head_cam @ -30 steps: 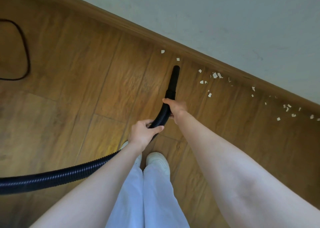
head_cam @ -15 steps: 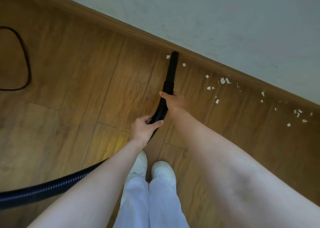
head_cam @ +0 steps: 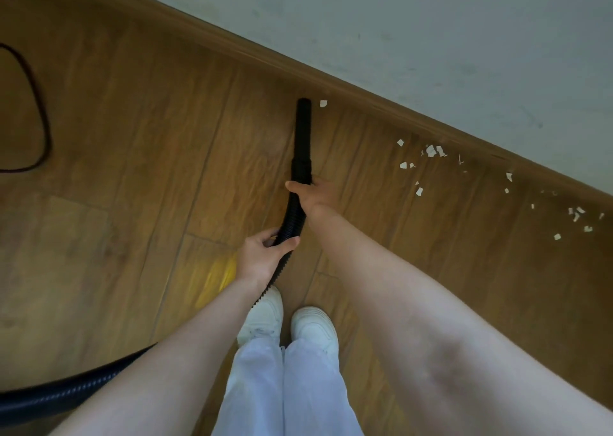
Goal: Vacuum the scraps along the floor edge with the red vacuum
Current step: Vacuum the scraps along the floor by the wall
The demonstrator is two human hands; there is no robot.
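Right hand (head_cam: 315, 196): fingers curled round the black hose (head_cam: 292, 216) just behind the rigid nozzle (head_cam: 302, 137); fingertips hidden under the hose
Left hand (head_cam: 265, 253): thumb and fingers clasp the ribbed hose nearer the body than the right hand
Hidden: hose passes beneath the left forearm; its far end is cut off at the frame's left edge; vacuum body out of view
Scraps (head_cam: 431, 152): white bits strewn right of the nozzle along the baseboard (head_cam: 365, 90); one scrap (head_cam: 323, 103) just beside the nozzle tip
Surroundings: white shoes (head_cam: 313, 329) behind the hose; dark cord (head_cam: 39, 120) looped far left of the nozzle
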